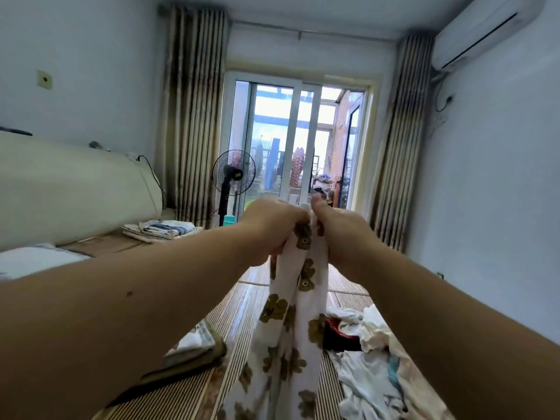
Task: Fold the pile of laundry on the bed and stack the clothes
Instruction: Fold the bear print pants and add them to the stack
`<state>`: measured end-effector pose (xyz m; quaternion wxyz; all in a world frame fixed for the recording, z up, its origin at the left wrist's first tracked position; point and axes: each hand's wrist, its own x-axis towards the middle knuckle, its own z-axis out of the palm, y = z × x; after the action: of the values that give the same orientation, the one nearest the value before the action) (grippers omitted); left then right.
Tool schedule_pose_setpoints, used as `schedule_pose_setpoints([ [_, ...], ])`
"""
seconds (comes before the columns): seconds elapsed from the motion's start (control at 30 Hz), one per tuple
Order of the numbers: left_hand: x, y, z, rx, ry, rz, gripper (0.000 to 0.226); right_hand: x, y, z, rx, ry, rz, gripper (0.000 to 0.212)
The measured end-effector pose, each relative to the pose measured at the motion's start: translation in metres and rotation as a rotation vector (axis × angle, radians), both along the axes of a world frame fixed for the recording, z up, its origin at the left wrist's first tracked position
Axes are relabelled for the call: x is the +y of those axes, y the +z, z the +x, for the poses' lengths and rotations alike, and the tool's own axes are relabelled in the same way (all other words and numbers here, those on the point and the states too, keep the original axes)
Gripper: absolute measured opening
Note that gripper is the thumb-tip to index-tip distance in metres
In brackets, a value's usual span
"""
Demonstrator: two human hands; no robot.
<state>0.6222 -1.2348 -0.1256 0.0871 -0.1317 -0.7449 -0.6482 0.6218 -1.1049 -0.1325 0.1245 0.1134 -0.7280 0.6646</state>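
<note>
A white garment with brown flower prints [286, 328] hangs down in front of me over the bed. My left hand [272, 225] and my right hand [336, 231] both grip its top edge, close together, raised at about chest height. Under my left forearm a stack of folded clothes [194, 347] lies on the bamboo mat [239, 322]. The loose pile of laundry [366, 359], white and pale blue with a dark red piece, lies on the mat at the lower right.
A cream headboard [75, 189] runs along the left, with folded towels [160, 230] on a ledge beside it. A standing fan [233, 180] and striped curtains flank the glass balcony door [300, 147]. An air conditioner [485, 34] hangs top right.
</note>
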Motion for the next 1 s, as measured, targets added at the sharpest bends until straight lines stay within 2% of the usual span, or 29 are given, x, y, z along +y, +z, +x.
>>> schedule_pose_setpoints([
  [0.07, -0.003, 0.003, 0.010, 0.099, -0.013, -0.272, 0.012, 0.004, -0.002, 0.008, 0.028, 0.087, 0.016, 0.062],
  [0.13, -0.007, 0.003, 0.016, 0.222, 0.004, -0.517, 0.021, 0.010, -0.003, 0.012, 0.040, 0.134, -0.032, 0.048],
  [0.2, -0.013, 0.000, 0.018, 0.292, 0.011, -0.491, 0.034, 0.013, -0.002, 0.014, 0.042, 0.153, -0.061, 0.026],
  [0.27, -0.023, -0.009, 0.013, 0.242, 0.070, -0.372, 0.044, 0.016, 0.000, 0.016, 0.025, 0.143, -0.051, 0.016],
  [0.33, -0.030, -0.017, 0.010, -0.030, 0.006, -0.260, 0.077, 0.016, 0.001, 0.018, 0.002, 0.156, -0.045, 0.023],
  [0.37, -0.033, -0.022, 0.008, -0.175, -0.070, -0.213, 0.087, 0.016, 0.002, 0.019, -0.004, 0.176, -0.051, 0.027],
  [0.4, -0.034, -0.026, 0.008, -0.269, -0.161, -0.175, 0.085, 0.017, 0.002, 0.019, -0.002, 0.199, -0.053, 0.028],
  [0.43, -0.036, -0.029, 0.007, -0.304, -0.242, -0.149, 0.073, 0.018, 0.001, 0.019, 0.003, 0.219, -0.052, 0.027],
  [0.5, -0.036, -0.034, 0.001, -0.282, -0.340, -0.062, 0.051, 0.023, -0.002, 0.018, 0.008, 0.231, -0.017, 0.019],
  [0.57, -0.036, -0.037, -0.006, -0.265, -0.380, 0.010, 0.044, 0.030, -0.005, 0.016, -0.006, 0.176, 0.061, 0.012],
  [0.63, -0.036, -0.037, -0.014, -0.267, -0.366, -0.003, 0.044, 0.038, -0.008, 0.012, -0.023, 0.102, 0.124, 0.014],
  [0.73, -0.033, -0.035, -0.023, -0.261, -0.280, -0.131, 0.035, 0.046, -0.015, 0.001, -0.067, 0.008, 0.167, 0.025],
  [0.87, -0.021, -0.043, -0.040, -0.085, 0.027, -0.523, 0.020, 0.049, -0.034, -0.029, -0.179, -0.097, 0.299, 0.030],
  [1.0, -0.011, -0.057, -0.076, 0.015, 0.137, -0.682, 0.019, 0.043, -0.051, -0.071, -0.205, -0.151, 0.472, 0.029],
])
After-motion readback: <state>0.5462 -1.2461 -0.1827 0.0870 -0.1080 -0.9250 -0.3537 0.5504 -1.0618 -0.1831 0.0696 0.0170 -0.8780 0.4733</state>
